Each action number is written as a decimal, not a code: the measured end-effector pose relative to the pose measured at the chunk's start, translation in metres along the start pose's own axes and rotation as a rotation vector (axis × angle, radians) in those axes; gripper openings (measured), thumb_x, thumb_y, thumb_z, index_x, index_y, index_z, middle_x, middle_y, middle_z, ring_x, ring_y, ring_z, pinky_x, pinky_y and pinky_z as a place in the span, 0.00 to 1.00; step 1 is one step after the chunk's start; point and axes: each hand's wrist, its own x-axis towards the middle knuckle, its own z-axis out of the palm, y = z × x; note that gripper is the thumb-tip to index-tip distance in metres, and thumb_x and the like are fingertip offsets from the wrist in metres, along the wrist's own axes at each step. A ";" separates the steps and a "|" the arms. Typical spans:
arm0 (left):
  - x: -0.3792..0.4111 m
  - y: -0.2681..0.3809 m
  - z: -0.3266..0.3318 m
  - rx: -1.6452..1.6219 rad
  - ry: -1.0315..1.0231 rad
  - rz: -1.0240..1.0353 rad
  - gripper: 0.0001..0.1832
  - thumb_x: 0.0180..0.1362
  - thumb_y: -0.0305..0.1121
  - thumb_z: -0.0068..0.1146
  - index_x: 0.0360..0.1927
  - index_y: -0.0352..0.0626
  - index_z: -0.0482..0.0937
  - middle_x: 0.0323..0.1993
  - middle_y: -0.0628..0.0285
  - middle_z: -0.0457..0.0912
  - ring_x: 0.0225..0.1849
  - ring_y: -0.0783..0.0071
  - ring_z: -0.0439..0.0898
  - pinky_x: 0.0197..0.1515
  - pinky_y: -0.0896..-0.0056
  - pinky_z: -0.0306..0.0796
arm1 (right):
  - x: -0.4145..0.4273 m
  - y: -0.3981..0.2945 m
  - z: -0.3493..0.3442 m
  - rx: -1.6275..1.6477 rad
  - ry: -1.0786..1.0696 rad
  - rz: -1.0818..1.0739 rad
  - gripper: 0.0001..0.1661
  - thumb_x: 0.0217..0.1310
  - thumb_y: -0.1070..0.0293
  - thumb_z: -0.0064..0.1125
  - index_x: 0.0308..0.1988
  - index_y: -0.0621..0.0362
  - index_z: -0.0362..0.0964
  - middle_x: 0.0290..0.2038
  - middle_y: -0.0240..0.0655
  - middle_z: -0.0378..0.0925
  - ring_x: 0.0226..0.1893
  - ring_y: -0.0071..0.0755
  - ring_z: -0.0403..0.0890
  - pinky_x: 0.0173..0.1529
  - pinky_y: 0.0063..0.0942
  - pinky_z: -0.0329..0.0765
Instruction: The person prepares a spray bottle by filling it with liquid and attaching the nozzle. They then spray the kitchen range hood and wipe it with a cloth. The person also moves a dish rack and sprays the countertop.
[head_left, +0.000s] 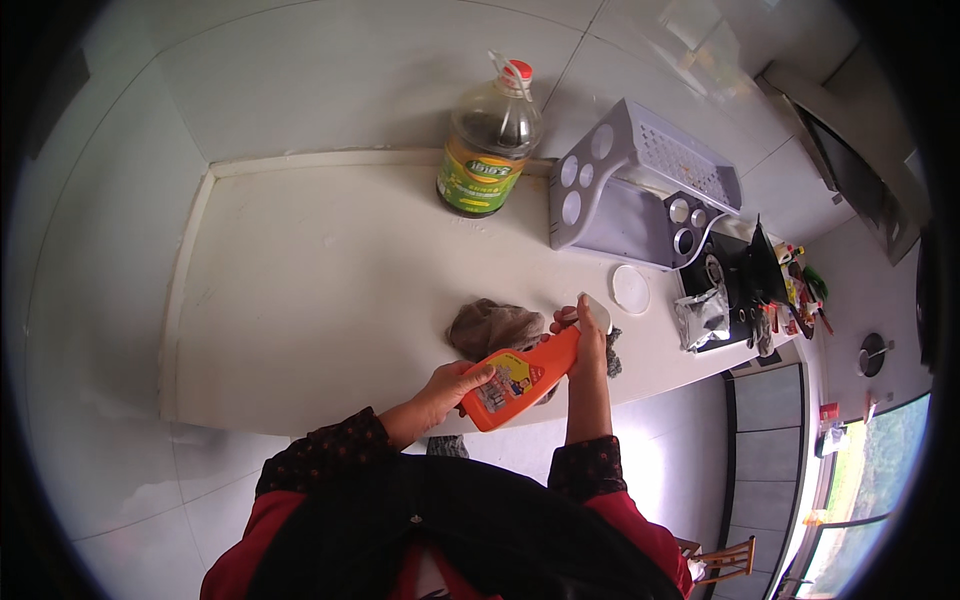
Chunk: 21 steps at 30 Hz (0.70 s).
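Observation:
An orange plastic spray bottle with a label lies tilted between my hands, above the front edge of the white countertop. My left hand grips its body near the base. Around the neck and pale spray head is my right hand, its fingers partly hidden. Just behind the bottle rests a crumpled brown cloth. A dark scouring pad shows beside the right hand, partly covered by it. To the right of the spray head lies a round white lid.
A large oil jug with a red cap stands against the back wall. Right of it is a grey plastic rack. Farther right are a silver foil bag, a black gas stove and a wok. A wooden chair stands lower right.

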 end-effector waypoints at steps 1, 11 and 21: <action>0.008 0.002 0.006 -0.011 0.041 0.040 0.26 0.57 0.54 0.63 0.43 0.39 0.78 0.28 0.66 0.80 0.23 0.82 0.74 0.23 0.79 0.66 | 0.009 -0.008 -0.001 -0.020 -0.033 0.009 0.24 0.62 0.48 0.60 0.27 0.58 0.67 0.24 0.35 0.70 0.22 0.30 0.72 0.28 0.36 0.78; 0.103 0.088 0.020 -0.241 0.095 0.197 0.21 0.59 0.45 0.63 0.43 0.35 0.77 0.36 0.60 0.83 0.34 0.75 0.82 0.40 0.72 0.76 | 0.144 -0.064 0.045 0.010 -0.223 -0.056 0.24 0.60 0.50 0.62 0.34 0.61 0.68 0.24 0.37 0.70 0.22 0.31 0.73 0.24 0.36 0.79; 0.143 0.116 0.003 -0.198 0.165 0.237 0.23 0.59 0.43 0.64 0.44 0.32 0.76 0.37 0.58 0.83 0.34 0.72 0.83 0.39 0.69 0.78 | 0.189 -0.059 0.056 0.152 -0.232 -0.030 0.19 0.60 0.54 0.63 0.36 0.57 0.67 0.24 0.34 0.69 0.22 0.30 0.72 0.24 0.37 0.79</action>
